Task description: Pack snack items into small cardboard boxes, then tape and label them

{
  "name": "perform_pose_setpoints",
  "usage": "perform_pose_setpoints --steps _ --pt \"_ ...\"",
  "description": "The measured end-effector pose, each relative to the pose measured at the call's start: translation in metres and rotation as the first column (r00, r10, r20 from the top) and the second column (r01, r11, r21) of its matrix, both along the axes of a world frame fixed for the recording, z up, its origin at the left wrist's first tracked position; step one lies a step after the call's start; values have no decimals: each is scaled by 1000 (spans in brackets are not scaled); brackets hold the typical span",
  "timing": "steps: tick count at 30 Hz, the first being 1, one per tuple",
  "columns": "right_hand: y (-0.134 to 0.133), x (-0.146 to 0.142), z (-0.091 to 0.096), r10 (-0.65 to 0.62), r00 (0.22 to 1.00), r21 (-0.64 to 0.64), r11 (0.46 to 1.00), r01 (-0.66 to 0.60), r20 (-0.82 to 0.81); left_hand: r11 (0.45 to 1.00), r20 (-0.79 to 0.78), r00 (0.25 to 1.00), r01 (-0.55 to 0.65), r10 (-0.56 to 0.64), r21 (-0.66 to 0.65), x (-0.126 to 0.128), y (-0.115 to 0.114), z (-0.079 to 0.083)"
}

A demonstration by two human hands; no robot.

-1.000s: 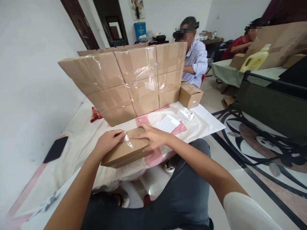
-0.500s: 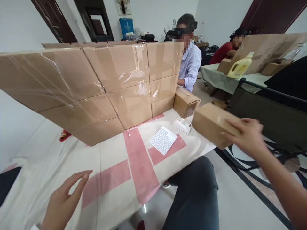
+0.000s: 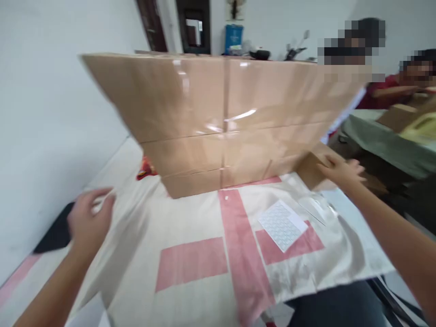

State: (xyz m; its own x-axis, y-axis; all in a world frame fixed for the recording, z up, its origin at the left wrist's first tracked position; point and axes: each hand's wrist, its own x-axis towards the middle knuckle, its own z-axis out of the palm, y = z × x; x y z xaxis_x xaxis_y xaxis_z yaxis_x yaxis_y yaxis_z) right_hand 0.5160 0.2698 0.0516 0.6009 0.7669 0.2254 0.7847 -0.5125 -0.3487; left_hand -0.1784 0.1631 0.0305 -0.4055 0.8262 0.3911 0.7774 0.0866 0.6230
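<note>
At the right of the head view, my right hand (image 3: 340,173) has its fingers on a brown cardboard box (image 3: 309,170) beside a taped cardboard wall (image 3: 190,109). The grip is partly hidden and blurred, but the fingers look closed on the box. My left hand (image 3: 91,213) hangs over the cloth at the left, smeared by motion. Its fingers are curved, with a gap between thumb and forefinger, and nothing shows in them. A white sticker sheet (image 3: 281,227) with rows of small outlined labels lies on the cloth, nearer the right hand.
A pale cloth with pink bands (image 3: 184,213) covers the table. The wall stands across its back. A dark flat thing (image 3: 54,231) lies at the left, a red item (image 3: 146,169) by the wall's left end. People sit at the right, near a second table (image 3: 374,141).
The view has swung left. My right hand has carried the box from beyond the table's right edge to the wall's right end. My left hand has lifted away from the cloth's front.
</note>
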Motion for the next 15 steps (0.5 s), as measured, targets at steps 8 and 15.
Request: perform_pose_setpoints --steps 8,15 --pt "-59 -279 50 696 127 -50 228 -972 707 953 282 943 -89 175 -291 -12 210 -34" --pt "47 -649 34 868 311 -89 370 -925 387 970 398 891 -156 219 -185 -16 221 -92"
